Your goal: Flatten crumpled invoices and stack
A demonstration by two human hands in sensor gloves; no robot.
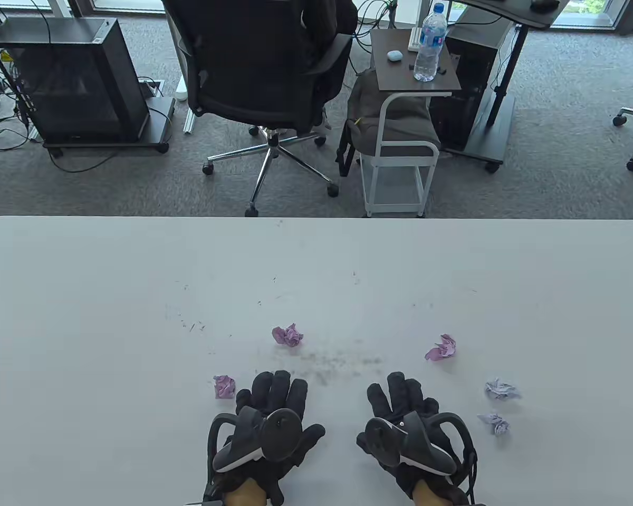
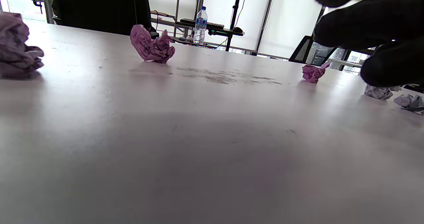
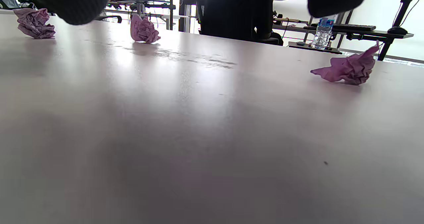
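Note:
Several crumpled invoices lie on the white table (image 1: 111, 295). One pink ball (image 1: 224, 386) sits just left of my left hand (image 1: 270, 403). Another pink ball (image 1: 287, 335) lies a little beyond that hand. A third pink one (image 1: 441, 348) lies beyond and right of my right hand (image 1: 403, 406). Two whitish balls (image 1: 501, 390) (image 1: 495, 423) lie right of the right hand. Both hands rest palm down on the table with fingers spread and hold nothing. The left wrist view shows pink balls (image 2: 16, 48) (image 2: 152, 46) (image 2: 313, 73). The right wrist view shows the pink balls (image 3: 144, 30) (image 3: 347, 68).
The table's far edge (image 1: 316, 217) borders a carpeted floor with an office chair (image 1: 264, 79) and a small side table holding a water bottle (image 1: 430, 45). A grey smudge (image 1: 337, 363) marks the tabletop between the hands and the papers.

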